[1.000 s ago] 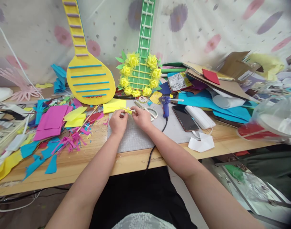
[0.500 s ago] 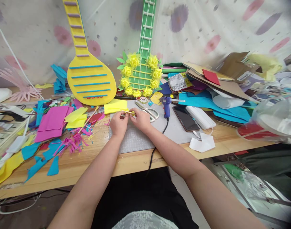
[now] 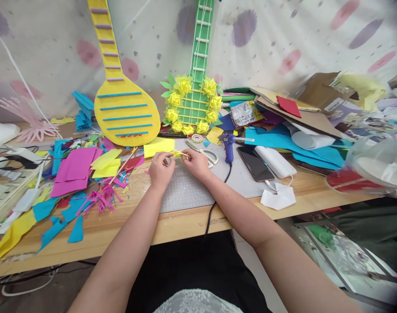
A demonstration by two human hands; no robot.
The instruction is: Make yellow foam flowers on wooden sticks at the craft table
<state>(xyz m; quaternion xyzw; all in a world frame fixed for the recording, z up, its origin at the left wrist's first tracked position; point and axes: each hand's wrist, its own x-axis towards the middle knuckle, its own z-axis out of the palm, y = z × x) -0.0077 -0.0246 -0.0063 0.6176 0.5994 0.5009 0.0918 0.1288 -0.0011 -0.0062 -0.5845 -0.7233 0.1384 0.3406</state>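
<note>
My left hand (image 3: 161, 170) is closed, thumb and fingers pinched over the cutting mat (image 3: 182, 195). What lies in that pinch is mostly hidden. Beside it, my right hand (image 3: 197, 163) is closed on a thin pale stick (image 3: 183, 153), which points toward the left fingers. A small bit of yellow paper (image 3: 176, 154) shows at the stick, between the hands. Just behind the left hand lies a stack of yellow paper pieces (image 3: 158, 147). White-handled scissors (image 3: 209, 154) rest right behind the right hand.
A blue glue gun (image 3: 229, 150), its cord crossing the mat, sits near a phone (image 3: 255, 163) and a white power bank (image 3: 275, 161). Behind stand a yellow paper instrument (image 3: 127, 113) and a green one (image 3: 198, 82) ringed with yellow flowers. Magenta paper (image 3: 73, 169) and scraps lie left.
My hands have moved a little apart, leaving a gap between their fingertips where they met before. The camera view has shifted slightly.
</note>
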